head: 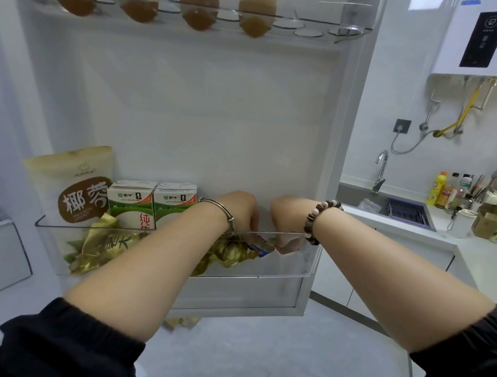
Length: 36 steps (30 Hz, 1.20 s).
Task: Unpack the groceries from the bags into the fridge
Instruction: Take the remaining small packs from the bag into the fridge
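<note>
Both my hands reach down into the clear door shelf (282, 269) of the open fridge door. My left hand (241, 210), with a metal bangle on the wrist, and my right hand (287, 214), with a bead bracelet, have their fingers below the shelf rim, on a small red and blue packet (269, 246). The shelf wall blurs the fingers, so the grip is unclear. Gold and green wrapped snacks (107, 248) fill the shelf bottom. Two milk cartons (149, 203) and a beige pouch (82, 185) stand at the left.
Brown eggs (197, 0) sit in the door's top egg rack. A gold packet (181, 322) lies on the floor under the door. To the right is a counter with a sink (407, 211), a tap, bottles (448, 190) and a wall water heater (476, 40).
</note>
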Each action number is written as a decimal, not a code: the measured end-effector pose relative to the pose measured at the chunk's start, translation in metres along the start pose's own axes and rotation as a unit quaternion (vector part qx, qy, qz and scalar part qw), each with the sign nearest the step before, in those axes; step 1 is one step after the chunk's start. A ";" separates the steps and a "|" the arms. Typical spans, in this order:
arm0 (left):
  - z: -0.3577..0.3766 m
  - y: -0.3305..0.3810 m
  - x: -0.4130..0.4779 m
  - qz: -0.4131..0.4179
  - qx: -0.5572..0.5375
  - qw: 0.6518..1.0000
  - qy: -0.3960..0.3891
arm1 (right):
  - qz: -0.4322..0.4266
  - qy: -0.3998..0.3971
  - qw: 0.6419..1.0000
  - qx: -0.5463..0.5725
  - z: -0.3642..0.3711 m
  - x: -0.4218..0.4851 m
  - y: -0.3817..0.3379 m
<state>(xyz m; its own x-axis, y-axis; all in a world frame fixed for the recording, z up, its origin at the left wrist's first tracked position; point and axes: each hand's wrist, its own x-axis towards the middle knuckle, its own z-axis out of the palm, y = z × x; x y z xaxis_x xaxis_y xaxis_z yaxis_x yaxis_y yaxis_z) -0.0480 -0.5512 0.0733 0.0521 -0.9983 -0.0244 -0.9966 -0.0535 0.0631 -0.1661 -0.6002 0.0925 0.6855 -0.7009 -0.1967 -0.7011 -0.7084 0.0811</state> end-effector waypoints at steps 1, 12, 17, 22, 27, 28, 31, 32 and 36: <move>0.000 0.000 -0.001 -0.001 -0.001 1.000 -0.001 | -0.008 0.012 1.000 0.004 -0.001 0.000 0.000; -0.015 0.010 -0.009 0.044 -0.154 0.972 0.174 | -0.014 0.403 0.903 0.148 0.005 -0.035 0.041; -0.024 0.038 -0.013 0.146 -0.142 0.897 0.392 | -0.044 0.551 0.826 0.116 0.024 -0.064 0.059; -0.021 0.089 0.001 0.265 -0.068 0.806 0.525 | 0.031 0.580 0.807 0.104 0.035 -0.109 0.096; -0.012 0.171 0.027 0.336 -0.080 0.794 0.500 | 0.117 0.564 0.817 0.026 0.056 -0.173 0.145; -0.008 0.189 0.030 0.343 -0.076 0.806 0.476 | 0.141 0.554 0.821 0.007 0.061 -0.188 0.155; 0.008 0.248 0.035 0.358 -0.057 0.833 0.418 | 0.220 0.511 0.830 -0.030 0.082 -0.232 0.186; 0.014 0.268 0.035 0.362 -0.053 0.840 0.401 | 0.245 0.496 0.832 -0.039 0.090 -0.248 0.196; 0.039 0.358 0.033 0.386 -0.045 0.854 0.346 | 0.354 0.423 0.834 -0.038 0.123 -0.317 0.235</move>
<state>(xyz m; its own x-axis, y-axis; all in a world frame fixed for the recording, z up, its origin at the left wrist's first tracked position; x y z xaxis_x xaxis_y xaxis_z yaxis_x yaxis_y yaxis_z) -0.4058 -0.6026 0.0560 -0.5617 -0.5085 0.6526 -0.7440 0.6555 -0.1295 -0.5725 -0.5338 0.0535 0.0213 -0.7304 0.6827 -0.9961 -0.0742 -0.0483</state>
